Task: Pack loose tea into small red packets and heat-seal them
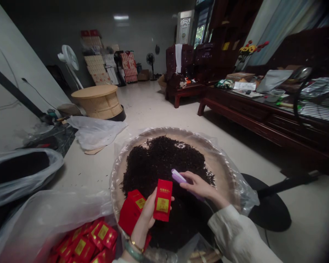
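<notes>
My left hand (149, 210) is closed around an upright red packet (163, 191) with a gold label, its front turned toward me. In my right hand (199, 186) is a slim purple tong-shaped tool (180, 177) with a pale inner side. Its tip lies just right of the packet's top, apart from it. Beneath both hands, dark dried tea leaves (164, 157) are heaped in a wide round woven tray (222, 164) lined with clear plastic. More red packets (131, 212) lie at the tray's left, partly behind my left wrist.
At lower left, a clear plastic bag (60, 204) holds several red packets (82, 248). Another bag (55, 164) with dark contents lies beyond it. A black round stand base (271, 208) sits right of the tray. Further off are a round wooden drum (98, 104) and a low dark table (249, 120).
</notes>
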A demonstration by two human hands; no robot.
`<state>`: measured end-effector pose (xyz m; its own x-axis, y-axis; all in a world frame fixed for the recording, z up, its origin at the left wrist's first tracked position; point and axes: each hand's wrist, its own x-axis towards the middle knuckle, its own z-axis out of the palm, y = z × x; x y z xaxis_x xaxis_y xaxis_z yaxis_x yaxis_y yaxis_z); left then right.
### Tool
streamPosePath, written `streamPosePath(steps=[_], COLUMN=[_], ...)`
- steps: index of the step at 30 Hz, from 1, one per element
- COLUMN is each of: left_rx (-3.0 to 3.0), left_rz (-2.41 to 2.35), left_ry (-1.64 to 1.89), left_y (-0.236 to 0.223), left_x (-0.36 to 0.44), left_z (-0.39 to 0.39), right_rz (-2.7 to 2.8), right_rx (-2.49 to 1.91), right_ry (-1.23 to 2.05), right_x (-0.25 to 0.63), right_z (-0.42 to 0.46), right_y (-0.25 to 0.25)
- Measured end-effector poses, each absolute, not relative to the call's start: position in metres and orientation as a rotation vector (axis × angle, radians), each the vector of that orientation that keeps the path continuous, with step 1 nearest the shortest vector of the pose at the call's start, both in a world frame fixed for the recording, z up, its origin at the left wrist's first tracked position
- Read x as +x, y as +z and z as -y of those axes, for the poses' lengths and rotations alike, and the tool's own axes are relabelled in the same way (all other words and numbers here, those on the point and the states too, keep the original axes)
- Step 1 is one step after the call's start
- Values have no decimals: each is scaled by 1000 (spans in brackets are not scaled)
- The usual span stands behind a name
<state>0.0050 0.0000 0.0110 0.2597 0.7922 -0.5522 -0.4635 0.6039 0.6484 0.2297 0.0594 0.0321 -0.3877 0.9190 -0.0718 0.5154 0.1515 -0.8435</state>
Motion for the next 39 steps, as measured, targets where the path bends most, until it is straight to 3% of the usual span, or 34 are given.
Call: streamPosePath(steps=[7, 39], left_rx=[465, 458], left_rz=[-976, -961], left_ry=[844, 840], left_y=[9, 2], left_x=[11, 13], left_z=[6, 8], right_rz=[2090, 2099], right_rx=[-1173, -1271], right_ry=[1294, 1157], right_x=[195, 184], right_z=[-56, -51], right_y=[53, 55])
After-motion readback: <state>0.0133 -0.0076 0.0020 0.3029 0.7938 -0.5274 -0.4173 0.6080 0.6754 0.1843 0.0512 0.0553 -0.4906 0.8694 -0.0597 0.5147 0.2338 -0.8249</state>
